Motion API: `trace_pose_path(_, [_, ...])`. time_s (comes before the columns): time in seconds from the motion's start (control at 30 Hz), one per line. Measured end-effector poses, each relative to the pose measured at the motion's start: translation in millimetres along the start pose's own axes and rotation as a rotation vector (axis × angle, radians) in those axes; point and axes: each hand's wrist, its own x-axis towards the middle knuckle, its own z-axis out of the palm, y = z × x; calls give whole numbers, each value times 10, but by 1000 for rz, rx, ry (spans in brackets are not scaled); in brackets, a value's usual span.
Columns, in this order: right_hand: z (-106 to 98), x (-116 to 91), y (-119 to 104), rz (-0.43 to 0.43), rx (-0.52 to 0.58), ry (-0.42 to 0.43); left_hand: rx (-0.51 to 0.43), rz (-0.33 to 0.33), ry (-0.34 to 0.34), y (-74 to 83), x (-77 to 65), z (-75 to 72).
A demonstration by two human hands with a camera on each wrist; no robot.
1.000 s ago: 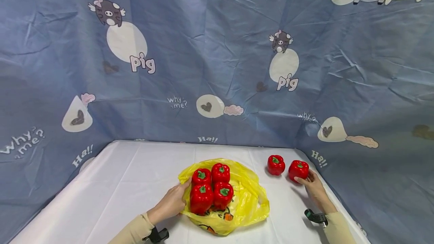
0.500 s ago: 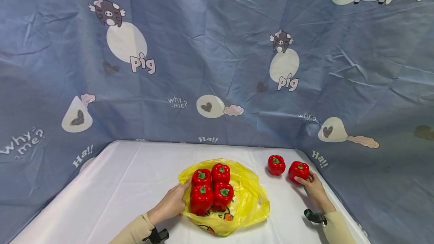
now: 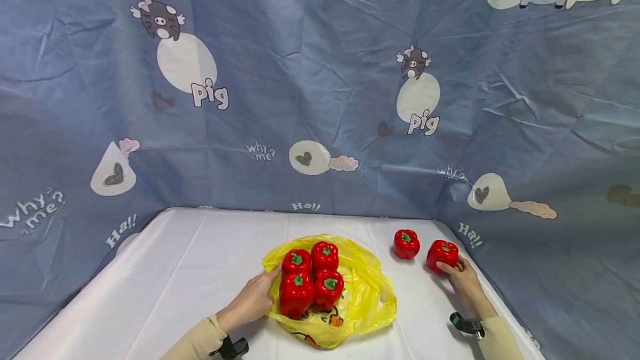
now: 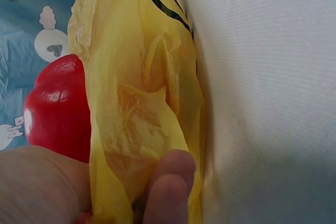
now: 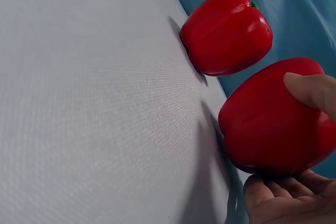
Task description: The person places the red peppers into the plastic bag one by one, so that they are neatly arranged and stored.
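Observation:
In the head view my left hand (image 3: 252, 300) holds the left rim of a yellow plastic bag (image 3: 367, 310). The left wrist view has the thumb on the inner side of the film and fingertips (image 4: 167, 198) on the outer side. Several red bell peppers (image 3: 296, 293) with green stems stand grouped in the bag's left half. At the table's right side my right hand (image 3: 465, 282) grips another red bell pepper (image 5: 273, 119), thumb on one side and fingers on the other. Left of it, apart, a further bell pepper (image 3: 406, 244) rests on the table.
A white cloth covers the table (image 3: 200, 260). Blue printed fabric (image 3: 320, 99) hangs behind it and along both sides, close to my right hand. The bag's right half lies spread out, with a handle loop at its right edge.
My right hand and its bell pepper have shifted slightly right and toward me. The left hand, the bag and the peppers in it stay in place.

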Motion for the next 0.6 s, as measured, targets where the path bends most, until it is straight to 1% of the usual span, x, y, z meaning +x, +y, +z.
trace_pose_path(0.13, [1, -44, -30, 12, 29, -10, -3, -7, -3, 6, 3, 7])
trace_pose_path(0.27, [-6, -60, -63, 14, 69, -20, 4, 0, 7, 10, 8, 13])
trace_pose_path(0.4, [-28, -52, -84, 10, 64, -30, 6, 3, 18, 9, 6, 10])
trace_pose_path(0.6, [-42, -75, -97, 13, 43, -42, -10, -9, 0, 5, 2, 13])
